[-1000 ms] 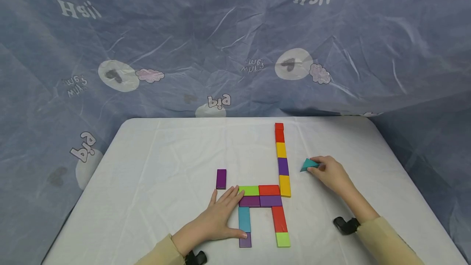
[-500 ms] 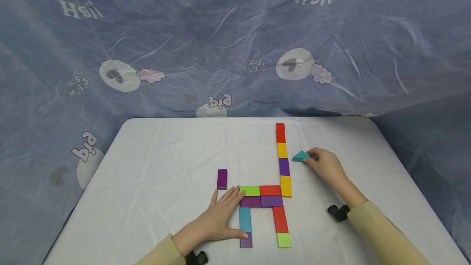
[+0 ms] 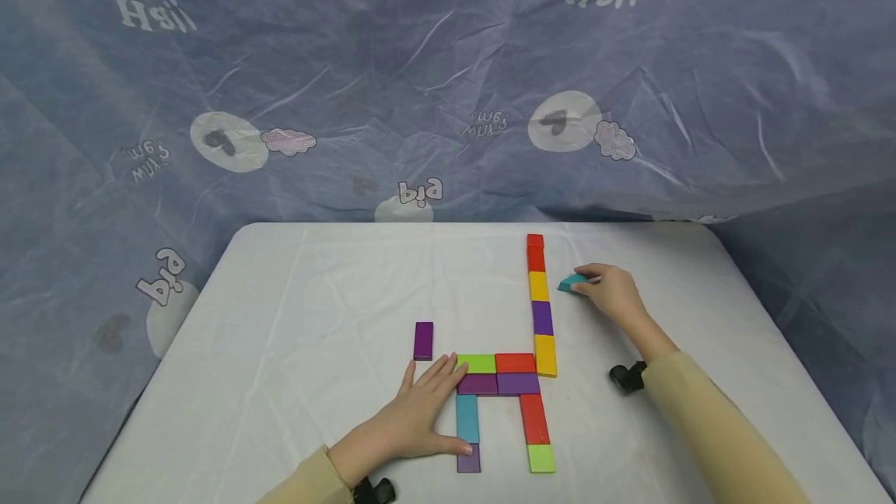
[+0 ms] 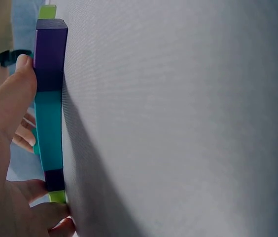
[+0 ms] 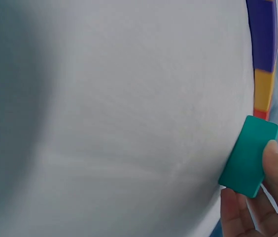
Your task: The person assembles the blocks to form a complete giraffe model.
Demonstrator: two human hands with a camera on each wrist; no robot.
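Observation:
Between thumb and fingers my right hand (image 3: 616, 298) pinches a teal triangular block (image 3: 572, 284), just right of the upper part of a column of blocks, apart from it. The column has red (image 3: 535, 258), yellow (image 3: 538, 286) and purple (image 3: 542, 318) blocks, and another yellow block (image 3: 545, 355) lowest. My left hand (image 3: 416, 420) lies spread at the left of a flat arrangement. Its fingertips touch near a green block (image 3: 479, 363), and its thumb rests at a small purple block (image 3: 467, 460) below a blue block (image 3: 467, 418). The left wrist view shows the thumb against that purple block's side.
A separate dark purple block (image 3: 423, 341) lies beyond the left fingertips. A red block (image 3: 535, 418) and a light green block (image 3: 540, 458) form the arrangement's right leg. A white cloth covers the table (image 3: 336, 294), and a patterned blue curtain (image 3: 392, 99) hangs behind.
My right hand has moved up the table and slightly left with the teal triangular block, which has turned in its fingers. The left hand and the laid blocks stay put.

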